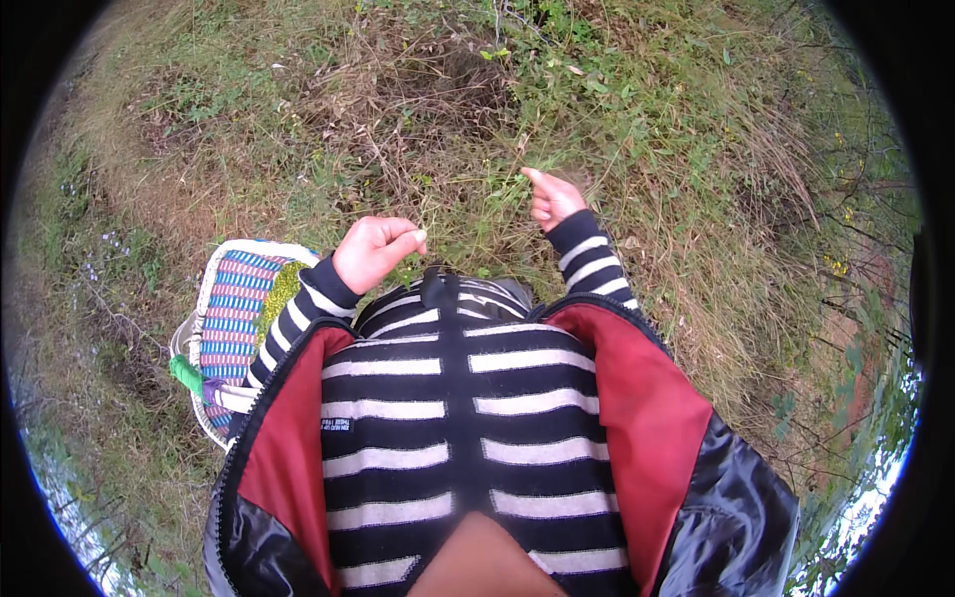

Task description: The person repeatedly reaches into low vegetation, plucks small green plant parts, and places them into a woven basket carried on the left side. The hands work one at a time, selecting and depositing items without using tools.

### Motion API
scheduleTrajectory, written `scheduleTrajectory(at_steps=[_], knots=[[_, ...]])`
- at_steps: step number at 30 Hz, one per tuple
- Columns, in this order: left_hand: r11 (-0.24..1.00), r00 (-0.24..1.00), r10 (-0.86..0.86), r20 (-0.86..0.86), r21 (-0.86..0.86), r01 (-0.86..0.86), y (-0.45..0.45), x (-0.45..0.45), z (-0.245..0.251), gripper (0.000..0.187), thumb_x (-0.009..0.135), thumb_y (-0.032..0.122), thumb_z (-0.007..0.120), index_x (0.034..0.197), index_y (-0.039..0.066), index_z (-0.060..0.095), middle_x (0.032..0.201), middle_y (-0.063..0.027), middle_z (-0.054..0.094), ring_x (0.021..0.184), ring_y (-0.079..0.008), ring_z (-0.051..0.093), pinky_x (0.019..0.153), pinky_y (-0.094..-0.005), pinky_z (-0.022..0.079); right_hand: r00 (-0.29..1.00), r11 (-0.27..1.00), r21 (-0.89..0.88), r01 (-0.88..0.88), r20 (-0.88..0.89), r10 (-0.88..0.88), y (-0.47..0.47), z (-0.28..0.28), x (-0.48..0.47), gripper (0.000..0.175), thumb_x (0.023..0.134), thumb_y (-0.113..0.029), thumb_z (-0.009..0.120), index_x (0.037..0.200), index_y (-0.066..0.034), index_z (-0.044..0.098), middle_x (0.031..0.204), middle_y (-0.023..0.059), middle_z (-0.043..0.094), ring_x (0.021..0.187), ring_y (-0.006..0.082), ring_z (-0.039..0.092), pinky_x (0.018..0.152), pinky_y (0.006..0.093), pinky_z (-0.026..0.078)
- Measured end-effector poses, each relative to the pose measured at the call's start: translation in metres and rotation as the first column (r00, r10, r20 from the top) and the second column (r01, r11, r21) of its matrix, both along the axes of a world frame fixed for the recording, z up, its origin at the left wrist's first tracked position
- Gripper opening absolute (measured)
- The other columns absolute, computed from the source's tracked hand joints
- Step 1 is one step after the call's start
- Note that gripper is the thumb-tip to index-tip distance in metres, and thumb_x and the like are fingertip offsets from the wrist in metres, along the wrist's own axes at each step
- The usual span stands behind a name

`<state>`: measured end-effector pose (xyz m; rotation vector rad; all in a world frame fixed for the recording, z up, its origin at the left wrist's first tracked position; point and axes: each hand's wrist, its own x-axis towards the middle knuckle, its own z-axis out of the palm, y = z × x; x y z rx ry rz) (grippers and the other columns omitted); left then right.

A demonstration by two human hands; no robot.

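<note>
My left hand point(379, 252) is at centre left with its thumb pressed against the curled fingers; whether a thin stem lies between them cannot be made out. Farther right and a little ahead, my right hand point(553, 198) has curled fingers, with its thumb and forefinger tips together beside green weeds point(515, 183). Any stem in that pinch is too fine to tell. A woven basket point(237, 306) in blue, pink and white stands to the left of my left forearm. Small yellow-green flower heads point(283, 298) lie inside it, partly hidden by the sleeve.
Dry grass point(694, 291) and low green plants surround me. A brown tangle of dead stems point(440, 82) lies ahead. Small purple flowers point(104, 246) grow at the far left, and thin branches with yellow flowers point(835, 265) stand at the right.
</note>
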<state>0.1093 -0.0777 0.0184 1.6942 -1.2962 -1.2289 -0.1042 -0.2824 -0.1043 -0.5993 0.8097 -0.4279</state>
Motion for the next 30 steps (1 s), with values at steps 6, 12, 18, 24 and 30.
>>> scheduleTrajectory(at_steps=[6, 12, 18, 24, 30], knots=[[1.000, 1.000, 0.005, 0.002, 0.006, -0.005, -0.001, -0.002, 0.000, 0.022, 0.087, 0.018, 0.051, 0.078, 0.000, 0.061, 0.068, 0.0002, 0.058, 0.066, -0.0060, 0.050, 0.063, -0.0226, 0.041, 0.906, 0.973, 0.001, -0.231, -0.365, 0.216, -0.001, -0.004, 0.056, 0.044, 0.072, -0.033, 0.071, 0.096, 0.0001, 0.054, 0.049, -0.0074, 0.030, 0.037, 0.0050, 0.026, 0.034, 0.0212, 0.023], [0.954, 0.916, 0.297, -0.269, 0.033, -0.299, -0.007, -0.006, -0.006, 0.023, 0.081, 0.017, 0.061, 0.100, 0.006, 0.053, 0.079, 0.0047, 0.055, 0.061, -0.0010, 0.045, 0.052, -0.0137, 0.035, 0.912, 0.858, -0.310, -0.409, -0.097, 0.399, 0.049, 0.058, 0.067, 0.020, 0.085, -0.018, 0.057, 0.095, -0.0017, 0.051, 0.058, -0.0083, 0.037, 0.042, 0.0013, 0.029, 0.037, 0.0173, 0.022], [0.992, 0.918, 0.109, -0.381, 0.101, -0.076, -0.014, -0.022, -0.012, 0.047, 0.082, 0.011, 0.051, 0.127, 0.007, 0.038, 0.078, 0.0030, 0.054, 0.049, -0.0008, 0.039, 0.043, -0.0150, 0.030, 0.867, 0.895, -0.161, -0.416, 0.226, 0.444, 0.094, 0.107, 0.056, 0.013, 0.088, -0.015, 0.052, 0.093, -0.0035, 0.051, 0.062, -0.0064, 0.038, 0.046, 0.0007, 0.031, 0.038, 0.0155, 0.023], [0.998, 0.991, 0.059, -0.117, -0.002, -0.060, -0.018, -0.029, -0.015, 0.021, 0.088, 0.020, 0.050, 0.100, 0.005, 0.059, 0.065, 0.0039, 0.052, 0.055, -0.0011, 0.044, 0.050, -0.0170, 0.035, 0.929, 0.964, -0.045, -0.264, 0.256, 0.266, 0.079, 0.098, 0.034, 0.009, 0.087, -0.015, 0.052, 0.086, -0.0058, 0.050, 0.066, -0.0027, 0.045, 0.047, 0.0018, 0.034, 0.037, 0.0156, 0.024], [0.996, 0.999, -0.008, 0.047, -0.087, 0.012, -0.016, -0.028, -0.018, 0.026, 0.089, 0.023, 0.050, 0.080, 0.002, 0.063, 0.070, -0.0007, 0.058, 0.067, -0.0075, 0.051, 0.066, -0.0235, 0.042, 0.938, 0.984, 0.058, -0.167, 0.317, 0.141, 0.072, 0.086, 0.018, 0.005, 0.087, -0.011, 0.053, 0.085, -0.0062, 0.054, 0.073, 0.0016, 0.054, 0.048, 0.0034, 0.040, 0.037, 0.0149, 0.027]])
